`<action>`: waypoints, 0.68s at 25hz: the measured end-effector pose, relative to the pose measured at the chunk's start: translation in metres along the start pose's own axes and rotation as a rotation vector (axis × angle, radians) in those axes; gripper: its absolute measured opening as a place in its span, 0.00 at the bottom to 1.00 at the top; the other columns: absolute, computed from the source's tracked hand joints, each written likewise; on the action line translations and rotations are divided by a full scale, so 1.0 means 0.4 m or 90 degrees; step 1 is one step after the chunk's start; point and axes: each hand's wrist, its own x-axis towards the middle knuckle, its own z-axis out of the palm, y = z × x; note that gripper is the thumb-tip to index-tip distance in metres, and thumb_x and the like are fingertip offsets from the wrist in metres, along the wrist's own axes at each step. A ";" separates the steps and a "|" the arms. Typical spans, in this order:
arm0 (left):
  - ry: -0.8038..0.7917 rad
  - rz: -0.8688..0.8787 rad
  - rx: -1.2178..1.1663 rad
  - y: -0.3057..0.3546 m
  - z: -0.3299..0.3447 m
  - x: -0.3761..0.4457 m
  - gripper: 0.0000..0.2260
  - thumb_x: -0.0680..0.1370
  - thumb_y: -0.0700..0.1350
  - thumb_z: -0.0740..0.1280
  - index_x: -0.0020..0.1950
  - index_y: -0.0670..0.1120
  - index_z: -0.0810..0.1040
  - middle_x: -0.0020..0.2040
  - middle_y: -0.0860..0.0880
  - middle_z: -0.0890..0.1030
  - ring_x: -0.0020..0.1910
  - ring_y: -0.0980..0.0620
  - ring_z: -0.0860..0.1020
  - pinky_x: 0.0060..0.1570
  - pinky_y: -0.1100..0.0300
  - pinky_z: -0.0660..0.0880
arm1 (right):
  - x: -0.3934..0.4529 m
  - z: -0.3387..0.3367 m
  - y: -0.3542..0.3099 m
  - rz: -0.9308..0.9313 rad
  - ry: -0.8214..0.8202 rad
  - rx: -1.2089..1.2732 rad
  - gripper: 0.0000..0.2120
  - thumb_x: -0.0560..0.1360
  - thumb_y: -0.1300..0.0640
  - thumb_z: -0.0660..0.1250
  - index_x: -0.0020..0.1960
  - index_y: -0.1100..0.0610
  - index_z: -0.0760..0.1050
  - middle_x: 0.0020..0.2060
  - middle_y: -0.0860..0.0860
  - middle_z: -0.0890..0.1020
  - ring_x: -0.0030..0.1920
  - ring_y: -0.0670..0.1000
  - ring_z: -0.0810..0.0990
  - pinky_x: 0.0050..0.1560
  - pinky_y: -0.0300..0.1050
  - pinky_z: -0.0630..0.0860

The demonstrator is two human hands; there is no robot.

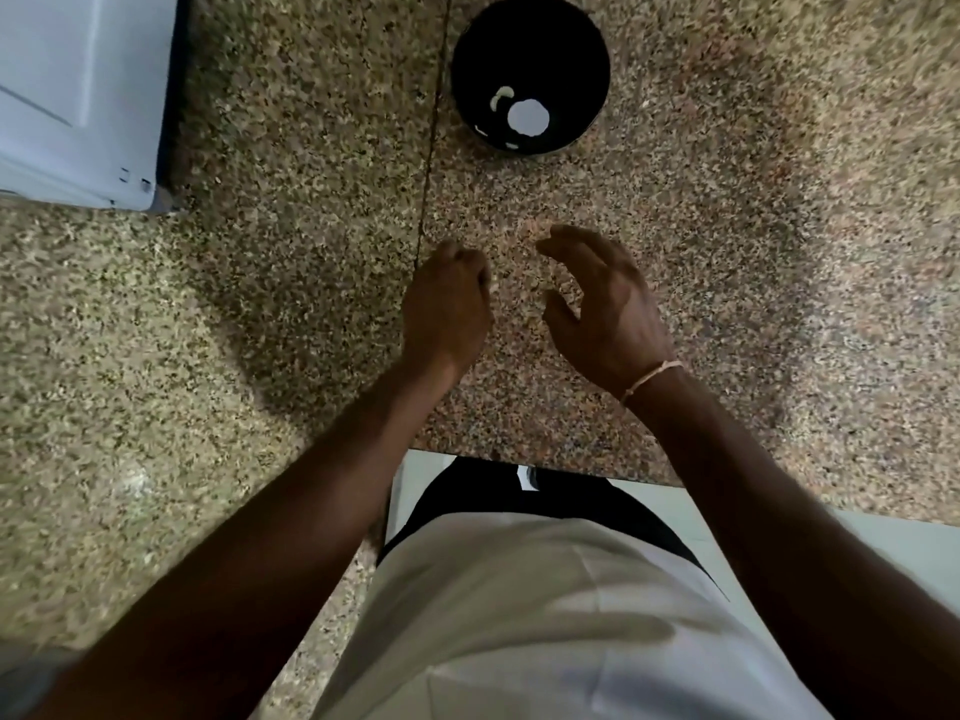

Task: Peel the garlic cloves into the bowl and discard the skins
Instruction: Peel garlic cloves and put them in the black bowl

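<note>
A black bowl (530, 33) stands on the speckled granite counter (260, 314) at the top middle. Inside it lie a round white piece (528, 116) and a few small pale garlic bits (501, 96). Well below the bowl, my left hand (447, 309) hovers over the counter with its fingers curled into a fist; whether it holds anything is hidden. My right hand (602, 304) is beside it, apart from it, fingers spread and curved, holding nothing I can see. A thin band circles the right wrist.
A white appliance or box (78, 96) fills the top left corner of the counter. The counter's front edge (545, 472) runs just before my body, with a pale floor below. A dark seam (431, 163) crosses the counter left of the bowl.
</note>
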 end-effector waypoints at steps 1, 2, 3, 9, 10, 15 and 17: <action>0.001 0.000 -0.008 0.002 -0.001 0.000 0.05 0.84 0.45 0.66 0.53 0.48 0.81 0.57 0.48 0.78 0.51 0.49 0.79 0.50 0.52 0.78 | 0.008 -0.003 0.004 0.000 0.006 0.003 0.23 0.77 0.63 0.69 0.71 0.57 0.76 0.72 0.53 0.75 0.71 0.56 0.73 0.68 0.55 0.75; 0.010 -0.003 -0.032 0.007 -0.006 0.000 0.05 0.84 0.45 0.66 0.54 0.48 0.81 0.57 0.49 0.79 0.51 0.50 0.79 0.50 0.52 0.78 | 0.015 -0.007 0.006 0.000 0.011 0.006 0.23 0.76 0.63 0.68 0.71 0.57 0.76 0.72 0.53 0.75 0.71 0.56 0.73 0.68 0.54 0.75; 0.028 -0.003 -0.070 0.018 -0.016 0.001 0.04 0.84 0.46 0.67 0.54 0.48 0.81 0.55 0.50 0.79 0.50 0.51 0.79 0.48 0.53 0.78 | 0.023 -0.013 0.007 0.000 0.016 0.009 0.23 0.76 0.63 0.68 0.71 0.57 0.76 0.72 0.53 0.75 0.71 0.56 0.73 0.68 0.54 0.75; 0.207 0.066 -0.189 0.122 -0.127 0.096 0.05 0.82 0.46 0.70 0.57 0.47 0.82 0.51 0.51 0.83 0.46 0.52 0.80 0.43 0.57 0.74 | 0.117 -0.090 0.007 -0.020 0.083 0.029 0.23 0.75 0.62 0.70 0.70 0.57 0.77 0.70 0.54 0.77 0.69 0.56 0.75 0.67 0.53 0.74; 0.219 0.067 -0.189 0.136 -0.143 0.125 0.05 0.82 0.46 0.70 0.57 0.47 0.82 0.51 0.51 0.84 0.47 0.52 0.81 0.44 0.56 0.75 | 0.141 -0.104 0.004 -0.022 0.099 0.031 0.23 0.74 0.62 0.70 0.70 0.58 0.77 0.70 0.54 0.77 0.69 0.57 0.75 0.67 0.52 0.74; 0.180 0.027 -0.183 0.162 -0.178 0.216 0.07 0.81 0.44 0.72 0.58 0.47 0.83 0.53 0.51 0.86 0.51 0.53 0.82 0.51 0.52 0.79 | 0.231 -0.132 -0.018 -0.029 0.127 0.003 0.24 0.74 0.61 0.68 0.70 0.57 0.76 0.71 0.54 0.76 0.70 0.57 0.74 0.68 0.49 0.72; 0.191 0.026 -0.203 0.153 -0.179 0.194 0.07 0.80 0.43 0.72 0.58 0.46 0.84 0.53 0.51 0.86 0.50 0.53 0.83 0.50 0.53 0.80 | 0.235 -0.126 -0.017 -0.032 0.122 -0.004 0.24 0.75 0.60 0.68 0.71 0.57 0.76 0.71 0.54 0.76 0.70 0.58 0.74 0.68 0.51 0.73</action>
